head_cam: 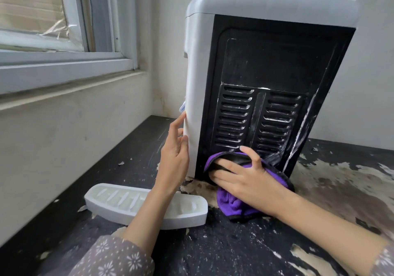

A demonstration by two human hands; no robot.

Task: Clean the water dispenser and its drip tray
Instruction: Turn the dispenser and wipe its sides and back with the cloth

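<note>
The water dispenser (264, 62) stands on the counter with its black vented back panel turned toward me, streaked with white marks; its sides and top are light grey. My left hand (174, 158) rests flat with straight fingers against the dispenser's white left side, near the bottom. My right hand (247, 179) presses a purple cloth with a black edge (232, 205) against the bottom of the black panel, thumb hooked over the cloth's top fold. The white drip tray (119, 203) lies detached on the counter in front of the dispenser, partly hidden by my left forearm.
The black counter (234, 246) has peeling, flaking paint, worn to bare patches at the right. A wall and a window with a grey frame (68, 62) run along the left. Another wall stands close behind the dispenser.
</note>
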